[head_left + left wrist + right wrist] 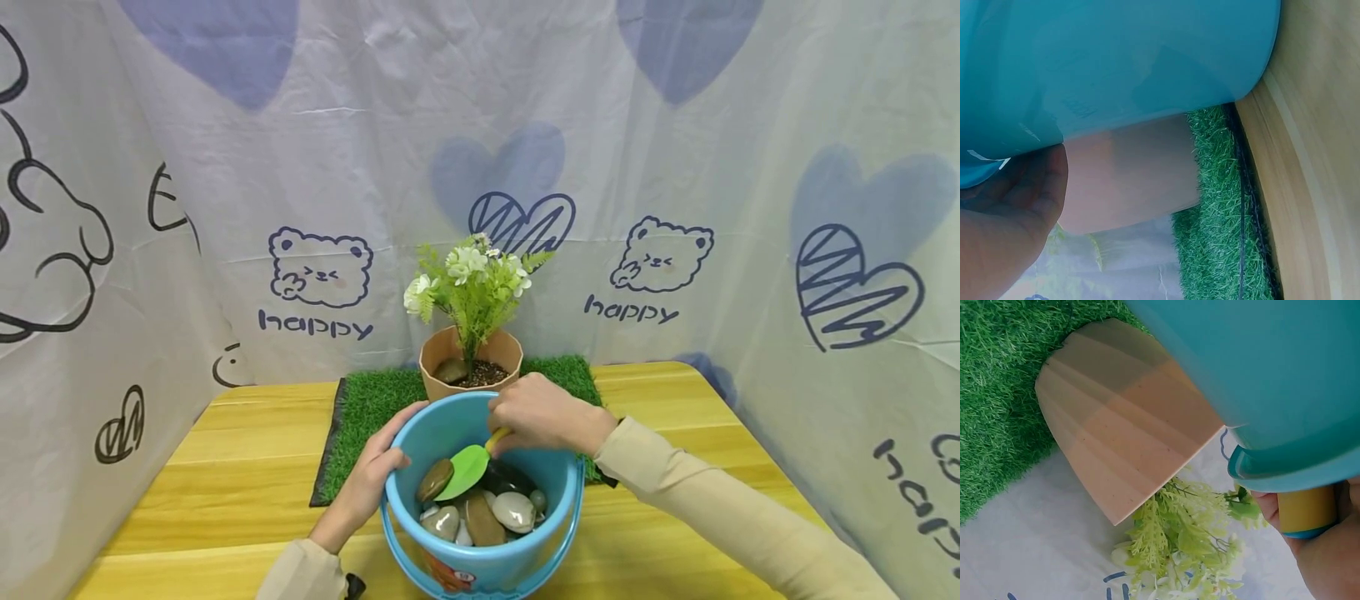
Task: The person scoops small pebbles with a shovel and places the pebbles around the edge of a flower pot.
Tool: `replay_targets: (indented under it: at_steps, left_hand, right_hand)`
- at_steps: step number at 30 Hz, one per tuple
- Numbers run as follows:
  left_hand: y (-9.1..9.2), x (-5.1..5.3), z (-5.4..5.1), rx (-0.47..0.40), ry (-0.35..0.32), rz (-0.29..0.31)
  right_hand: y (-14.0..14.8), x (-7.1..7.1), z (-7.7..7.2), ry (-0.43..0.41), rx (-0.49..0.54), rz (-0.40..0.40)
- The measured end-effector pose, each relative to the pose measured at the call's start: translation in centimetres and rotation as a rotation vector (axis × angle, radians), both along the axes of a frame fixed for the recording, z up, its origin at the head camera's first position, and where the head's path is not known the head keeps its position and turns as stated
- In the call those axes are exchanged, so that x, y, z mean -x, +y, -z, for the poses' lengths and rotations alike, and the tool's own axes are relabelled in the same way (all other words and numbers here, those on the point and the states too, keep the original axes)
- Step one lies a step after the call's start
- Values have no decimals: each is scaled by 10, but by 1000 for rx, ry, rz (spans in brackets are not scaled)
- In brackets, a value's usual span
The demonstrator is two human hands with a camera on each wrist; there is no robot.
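A light-blue bucket (517, 560) stands before me with several smooth stones inside, among them a pale one (514, 512) and a brown one (483, 518). My left hand (369, 477) grips its left rim, thumb over the inner edge and fingers along the outer wall, as the left wrist view also shows. Inside the bucket is the green blade of a toy shovel (467, 469). My right hand (546, 413) is curled round its yellow handle (1307, 509) at the far right rim. A brown oval stone (436, 480) lies against the blade's left edge; whether the blade bears it, I cannot tell.
Just behind the bucket is a tan flowerpot (1129, 431) with white flowers (467, 263), dark soil and a brown stone (451, 370). It sits on a green turf mat (375, 400) on the wooden table (255, 467). Printed cloth (360, 167) hangs behind and at both sides.
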State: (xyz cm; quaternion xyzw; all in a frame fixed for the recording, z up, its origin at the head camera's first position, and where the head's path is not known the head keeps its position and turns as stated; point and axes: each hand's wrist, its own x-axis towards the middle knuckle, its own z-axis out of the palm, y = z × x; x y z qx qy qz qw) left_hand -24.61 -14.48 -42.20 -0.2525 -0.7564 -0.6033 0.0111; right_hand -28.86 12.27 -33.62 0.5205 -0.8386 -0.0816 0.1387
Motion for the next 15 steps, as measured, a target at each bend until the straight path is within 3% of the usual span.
replay_targets:
  at_steps: [8, 15]
  left_hand:
    - [0, 0, 0, -3, -20, -10]
    - [0, 0, 1, 9, 7, -13]
  right_hand:
    - [2, 2, 3, 18, 25, -19]
    - [8, 5, 3, 20, 88, -56]
